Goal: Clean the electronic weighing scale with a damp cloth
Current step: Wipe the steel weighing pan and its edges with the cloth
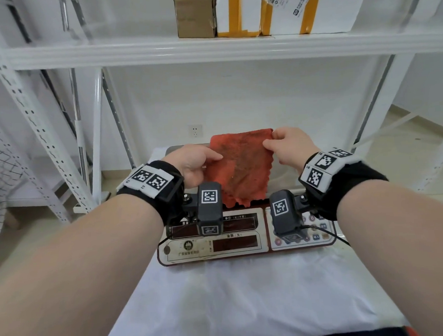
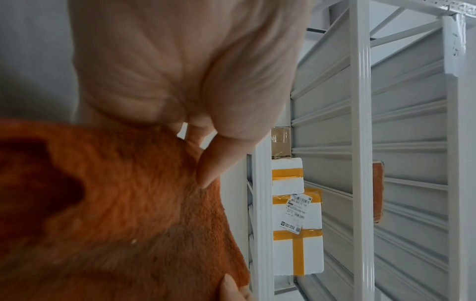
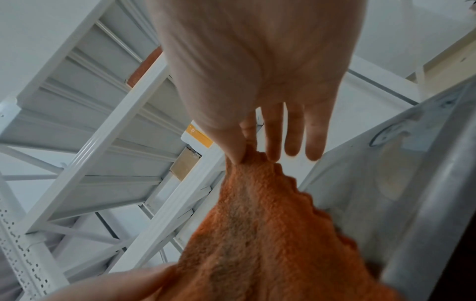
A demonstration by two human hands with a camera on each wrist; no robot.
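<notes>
I had both hands pinching the orange cloth (image 1: 241, 166), left hand (image 1: 192, 164) at 9 o'clock, right hand (image 1: 288, 149) at 2, over the scale (image 1: 214, 248). Wrist cameras (image 1: 209, 209) blocked the display; boxes (image 1: 195, 16) sat on the shelf (image 1: 132, 51) at 12.

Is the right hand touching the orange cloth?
Touching. The right wrist view shows the right hand pinching a corner of the cloth between thumb and first finger, the other fingers straight and off it.
</notes>
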